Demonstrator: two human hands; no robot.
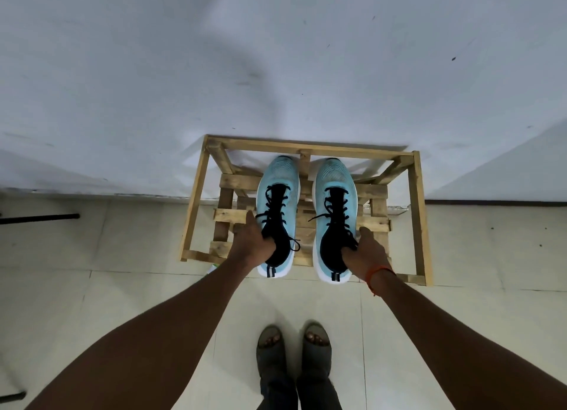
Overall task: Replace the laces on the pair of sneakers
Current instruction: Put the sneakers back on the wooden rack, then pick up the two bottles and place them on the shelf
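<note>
Two light blue sneakers with black tongues and black laces are side by side over a wooden rack, toes toward the wall. My left hand [252, 244] grips the left sneaker [279, 176] at its collar, fingers inside the opening. My right hand [366, 251], with an orange thread on the wrist, holds the right sneaker [334, 176] the same way. The black laces [274, 207] are threaded through the eyelets, and their loose ends trail to the sides. Whether the soles rest on the rack or hang just above it is unclear.
The wooden slatted rack [418, 213] stands against a white wall on a pale tiled floor. My feet in grey open-toe sandals [294, 345] are right below the sneakers. A black bar [40, 217] sticks out at the left edge near the wall base.
</note>
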